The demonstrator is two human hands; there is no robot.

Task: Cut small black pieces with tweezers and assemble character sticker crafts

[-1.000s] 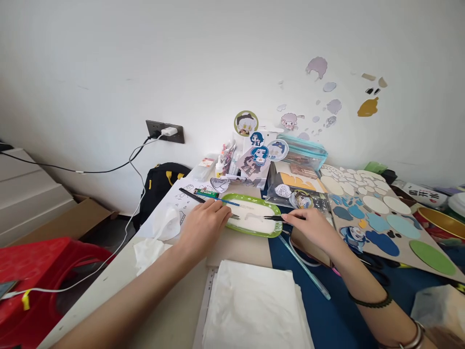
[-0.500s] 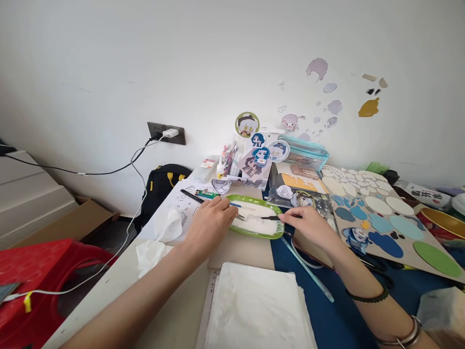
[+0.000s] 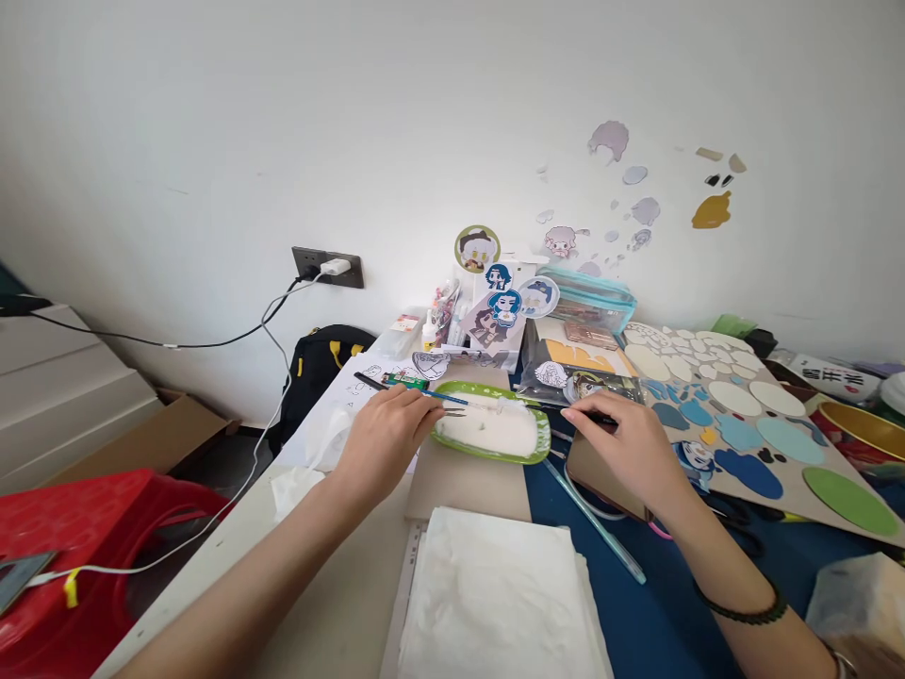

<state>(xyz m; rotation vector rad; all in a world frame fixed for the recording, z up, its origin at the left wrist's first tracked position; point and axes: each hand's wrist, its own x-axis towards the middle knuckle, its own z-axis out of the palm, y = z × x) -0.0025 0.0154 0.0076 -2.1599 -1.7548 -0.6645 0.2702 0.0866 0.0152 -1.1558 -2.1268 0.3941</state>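
Observation:
My left hand (image 3: 393,424) is closed on a pair of metal tweezers (image 3: 454,412), whose two thin tips reach over the left part of the dish. Fingers pinched, my right hand (image 3: 615,429) grips black tweezers (image 3: 546,406) that point left over the dish's right rim. At their tips is a small whitish piece (image 3: 510,405), lying near the far side; its exact shape is hard to make out. Between the hands sits a green-rimmed oblong dish (image 3: 543,443) with a white layer inside. A blue brush (image 3: 449,398) rests across its far left rim.
A stack of white tissues (image 3: 495,594) lies in front. On the right are a phone (image 3: 600,471), a teal pen (image 3: 598,523) and a board of cut paper pieces (image 3: 742,453). Behind stand a glue bottle (image 3: 429,332), character cutouts (image 3: 504,306) and a clear pouch (image 3: 590,297).
The whitish piece has shifted from the dish's middle toward its far right edge with the black tweezers. My right hand has moved slightly right; my left hand has drawn back a little left.

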